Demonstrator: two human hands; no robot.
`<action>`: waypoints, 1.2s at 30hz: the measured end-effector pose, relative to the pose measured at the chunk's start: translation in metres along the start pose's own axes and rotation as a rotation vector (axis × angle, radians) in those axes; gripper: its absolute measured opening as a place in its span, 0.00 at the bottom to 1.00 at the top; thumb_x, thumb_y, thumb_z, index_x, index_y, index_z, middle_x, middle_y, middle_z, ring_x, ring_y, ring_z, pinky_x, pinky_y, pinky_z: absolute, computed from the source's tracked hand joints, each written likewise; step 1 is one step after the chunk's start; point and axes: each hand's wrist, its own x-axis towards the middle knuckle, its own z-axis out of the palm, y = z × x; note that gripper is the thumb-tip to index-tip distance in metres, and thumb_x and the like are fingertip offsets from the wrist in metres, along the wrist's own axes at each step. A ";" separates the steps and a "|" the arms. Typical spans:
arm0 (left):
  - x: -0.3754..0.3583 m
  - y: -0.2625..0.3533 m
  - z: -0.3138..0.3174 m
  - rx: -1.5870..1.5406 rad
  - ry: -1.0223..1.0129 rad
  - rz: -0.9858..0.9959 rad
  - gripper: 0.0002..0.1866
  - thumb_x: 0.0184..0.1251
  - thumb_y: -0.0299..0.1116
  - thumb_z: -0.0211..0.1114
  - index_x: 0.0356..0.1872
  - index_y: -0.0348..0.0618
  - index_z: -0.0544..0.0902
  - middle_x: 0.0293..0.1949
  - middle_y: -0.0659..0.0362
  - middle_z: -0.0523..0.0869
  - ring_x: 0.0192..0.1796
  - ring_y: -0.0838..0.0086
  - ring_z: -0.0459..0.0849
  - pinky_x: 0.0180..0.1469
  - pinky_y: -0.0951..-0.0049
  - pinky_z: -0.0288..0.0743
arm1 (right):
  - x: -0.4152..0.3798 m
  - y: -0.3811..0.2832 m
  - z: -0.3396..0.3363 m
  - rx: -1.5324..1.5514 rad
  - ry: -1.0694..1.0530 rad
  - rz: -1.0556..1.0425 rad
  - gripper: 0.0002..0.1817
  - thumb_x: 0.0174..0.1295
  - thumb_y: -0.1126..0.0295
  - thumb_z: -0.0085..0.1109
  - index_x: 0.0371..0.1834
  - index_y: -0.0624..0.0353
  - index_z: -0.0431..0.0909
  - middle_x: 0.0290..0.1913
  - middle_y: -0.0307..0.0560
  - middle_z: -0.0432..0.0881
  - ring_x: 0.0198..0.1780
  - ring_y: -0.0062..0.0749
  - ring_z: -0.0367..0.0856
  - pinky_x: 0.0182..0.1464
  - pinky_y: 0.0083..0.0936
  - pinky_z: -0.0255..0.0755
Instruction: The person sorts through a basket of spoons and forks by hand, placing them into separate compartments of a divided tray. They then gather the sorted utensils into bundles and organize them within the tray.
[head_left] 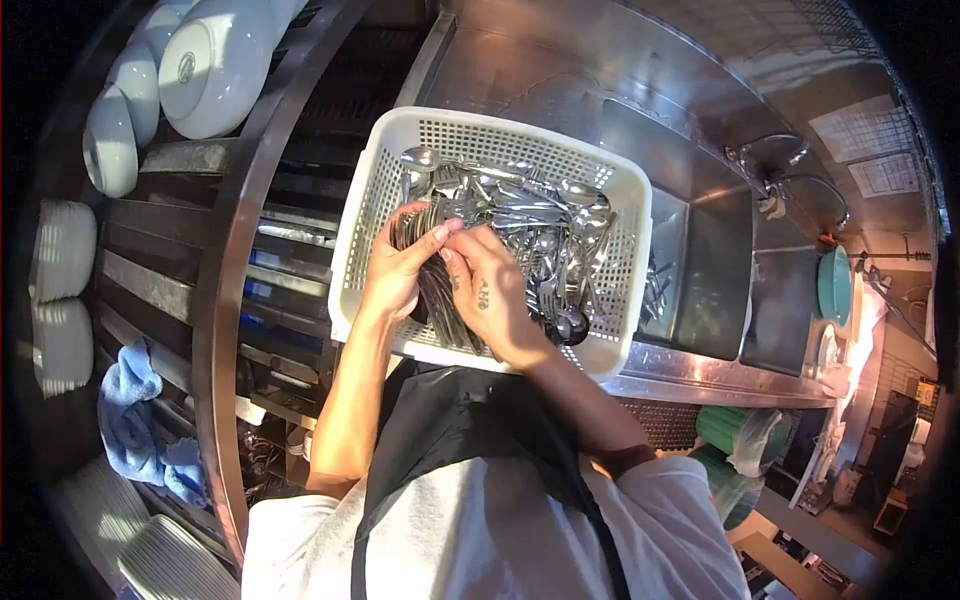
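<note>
A white perforated basket (625, 350) holds a jumble of metal spoons and forks (530, 215). Above its near left part, my left hand (398, 265) is wrapped round a thick bundle of cutlery (440, 305), whose handles point down toward my apron. My right hand (488, 285) lies against the right side of that bundle, fingers bent and thumb up near the left thumb. What its fingertips pinch, if anything, is hidden.
The basket rests on a steel sink counter (680, 365). Sink basins (710, 270) and a faucet (775, 190) are to the right. At left, a slatted metal rack (215, 270) holds white bowls (215, 70), a blue cloth (135, 425) and stacked plates (175, 560).
</note>
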 end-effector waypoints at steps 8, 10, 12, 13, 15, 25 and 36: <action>0.009 0.005 -0.030 -0.184 0.062 0.090 0.12 0.58 0.21 0.63 0.43 0.34 0.76 0.35 0.57 0.80 0.33 0.72 0.80 0.37 0.72 0.78 | -0.006 0.140 -0.052 -0.410 -0.102 0.436 0.14 0.55 0.61 0.62 0.36 0.62 0.78 0.26 0.52 0.81 0.26 0.39 0.79 0.32 0.31 0.72; 0.014 0.010 -0.034 -0.163 0.036 0.110 0.12 0.58 0.23 0.64 0.43 0.34 0.76 0.34 0.57 0.81 0.33 0.72 0.80 0.39 0.72 0.78 | -0.019 0.165 -0.042 -0.537 -0.247 0.435 0.14 0.54 0.61 0.62 0.34 0.62 0.78 0.26 0.53 0.81 0.27 0.40 0.80 0.32 0.33 0.71; 0.016 0.013 -0.033 -0.135 0.024 0.125 0.13 0.58 0.25 0.65 0.44 0.33 0.76 0.35 0.57 0.81 0.33 0.72 0.80 0.39 0.72 0.77 | -0.023 0.181 -0.029 -0.089 -0.131 0.516 0.14 0.53 0.60 0.63 0.32 0.62 0.78 0.30 0.55 0.82 0.32 0.48 0.81 0.34 0.38 0.72; 0.017 0.013 -0.034 -0.134 0.026 0.126 0.13 0.58 0.25 0.65 0.44 0.33 0.76 0.35 0.57 0.81 0.33 0.72 0.80 0.39 0.72 0.77 | -0.019 0.168 -0.036 -0.088 -0.133 0.514 0.14 0.53 0.60 0.63 0.32 0.62 0.78 0.30 0.55 0.82 0.32 0.48 0.81 0.34 0.38 0.72; 0.017 0.014 -0.038 -0.234 -0.009 0.122 0.15 0.58 0.25 0.65 0.45 0.34 0.76 0.36 0.56 0.82 0.33 0.72 0.80 0.39 0.72 0.77 | -0.014 0.134 -0.062 -0.198 0.050 0.327 0.10 0.56 0.65 0.60 0.32 0.61 0.78 0.29 0.55 0.81 0.30 0.50 0.80 0.35 0.38 0.72; 0.019 0.008 0.002 -0.087 -0.207 -0.004 0.14 0.57 0.26 0.64 0.44 0.33 0.76 0.44 0.45 0.82 0.41 0.66 0.84 0.43 0.70 0.78 | 0.050 0.013 -0.133 -0.351 0.143 -0.236 0.09 0.46 0.88 0.53 0.29 0.64 0.77 0.31 0.50 0.79 0.33 0.42 0.79 0.37 0.28 0.71; -0.023 0.005 0.062 0.385 -0.108 0.055 0.23 0.52 0.33 0.71 0.47 0.32 0.77 0.40 0.57 0.84 0.42 0.78 0.80 0.46 0.77 0.74 | 0.043 0.003 -0.091 0.341 -0.080 -0.110 0.03 0.59 0.78 0.56 0.35 0.63 0.75 0.33 0.40 0.77 0.35 0.21 0.75 0.36 0.17 0.70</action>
